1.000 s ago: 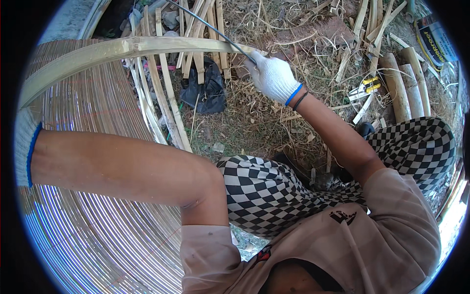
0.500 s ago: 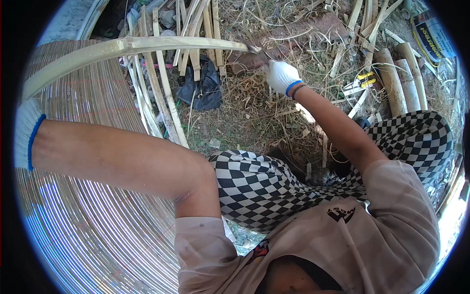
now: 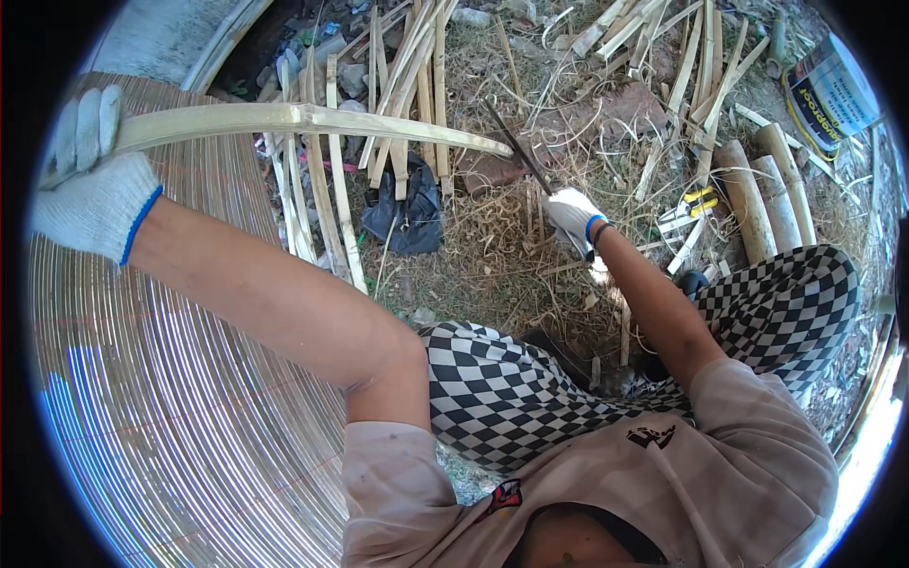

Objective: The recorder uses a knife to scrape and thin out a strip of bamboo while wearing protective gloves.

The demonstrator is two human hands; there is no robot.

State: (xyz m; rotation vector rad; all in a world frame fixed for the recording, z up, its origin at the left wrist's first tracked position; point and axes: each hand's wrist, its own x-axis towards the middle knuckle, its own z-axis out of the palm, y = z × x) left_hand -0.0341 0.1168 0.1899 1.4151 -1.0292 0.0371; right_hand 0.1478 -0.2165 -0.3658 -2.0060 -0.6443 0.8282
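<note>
Two things are in your hands: a long pale strip of wood (image 3: 398, 128) and a thin dark blade (image 3: 518, 147). Your white-gloved left hand (image 3: 95, 194) has its fingers curled around the left part of the strip. Your white-gloved right hand (image 3: 573, 220) is wrapped around the low end of the blade, which points up and to the left from it. The strip goes from your left hand across to the right, and its tip meets the blade in view, just above your right hand. I cannot tell if they really touch.

Your checked pants (image 3: 492, 379) are below your right hand. Under your left hand and arm spreads a big mat of thin sticks (image 3: 218, 398). Curly wood shavings (image 3: 497, 189) lie just left of your right hand. Between your hands is a black bag (image 3: 417, 222), with long flat sticks (image 3: 347, 210) to its left. To the right of your right hand are pliers with yellow handles (image 3: 701, 202), then three round poles (image 3: 743, 201) side by side. Farthest off, up and right of that hand, stands a bucket (image 3: 838, 90).
</note>
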